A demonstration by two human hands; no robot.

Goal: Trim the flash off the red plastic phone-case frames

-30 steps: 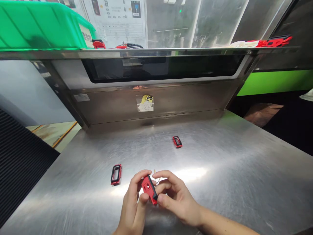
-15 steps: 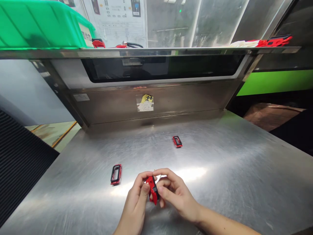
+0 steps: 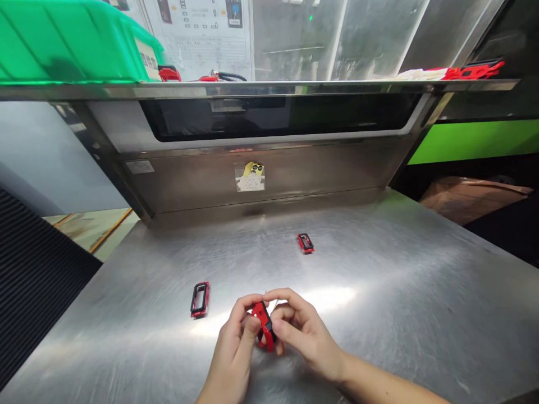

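This looks like a factory assembly station. The left hand [image 3: 231, 353] and right hand [image 3: 307, 336] work above a steel workbench [image 3: 379, 292]. Beyond them, a steel shelf [image 3: 295, 88] holds a green plastic bin [image 3: 63, 45], with a printed chart [image 3: 197, 39] posted behind it.

Two red-and-black rectangular frames [image 3: 200, 299] [image 3: 305, 243] lie apart on the brushed stainless steel counter [image 3: 379, 280]. A small clear bag with a yellow label [image 3: 250, 177] is stuck to the steel panel behind it. Above, a green plastic crate [image 3: 71, 47] sits on the steel shelf [image 3: 295, 87], beside a red piece [image 3: 169, 74] and a black cable [image 3: 229, 76]. Farther right on the shelf lie white cloth [image 3: 416, 74] and red parts [image 3: 475, 71]. A printed sheet [image 3: 197, 39] hangs behind, and a black ribbed mat [image 3: 33, 292] lies left of the counter.
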